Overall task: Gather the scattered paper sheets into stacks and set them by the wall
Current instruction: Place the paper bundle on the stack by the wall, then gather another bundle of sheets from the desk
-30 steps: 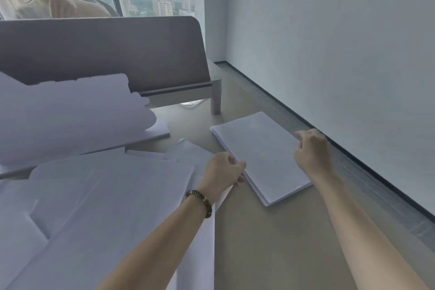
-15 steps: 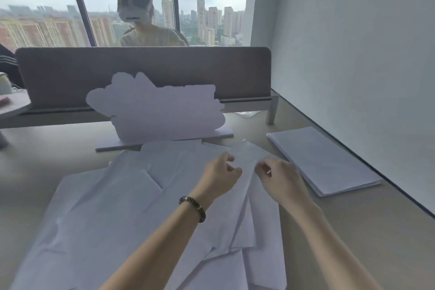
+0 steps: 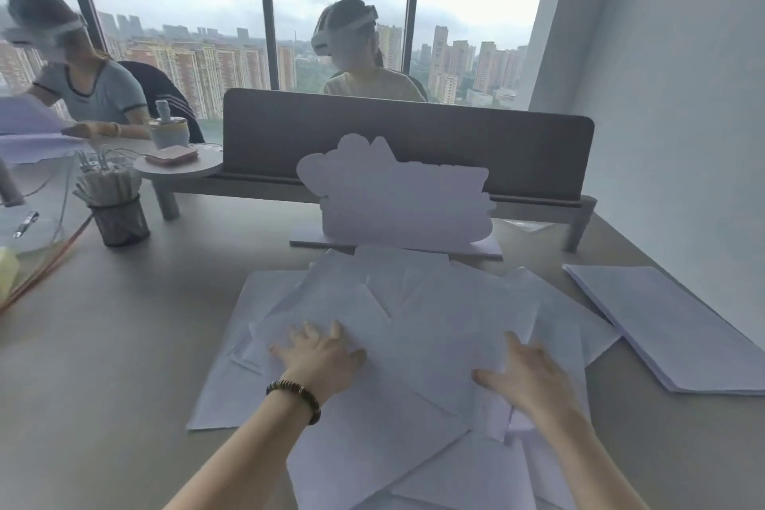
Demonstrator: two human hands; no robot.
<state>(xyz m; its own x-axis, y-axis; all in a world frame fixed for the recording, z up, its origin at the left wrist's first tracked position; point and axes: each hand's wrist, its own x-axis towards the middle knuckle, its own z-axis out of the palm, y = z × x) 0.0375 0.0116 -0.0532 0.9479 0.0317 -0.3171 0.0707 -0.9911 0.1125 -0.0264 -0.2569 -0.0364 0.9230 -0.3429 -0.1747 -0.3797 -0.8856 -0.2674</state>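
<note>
Flat, left hand [image 3: 321, 360], right hand [image 3: 523, 379], on sheets [image 3: 434, 323]

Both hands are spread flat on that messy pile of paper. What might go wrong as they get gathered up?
The scattered sheets overlap at odd angles, so sweeping them together under the left hand and right hand may crease corners. Some reach the neat stack by the wall and might knock it askew.

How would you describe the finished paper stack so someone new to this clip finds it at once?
Start at the pale grey wall on the right and drop to the beige desk beneath it. The squared-up stack of white paper sheets lies there beside the wall, right of the loose spread of white sheets. Its edges are aligned and no hand touches it.
</note>
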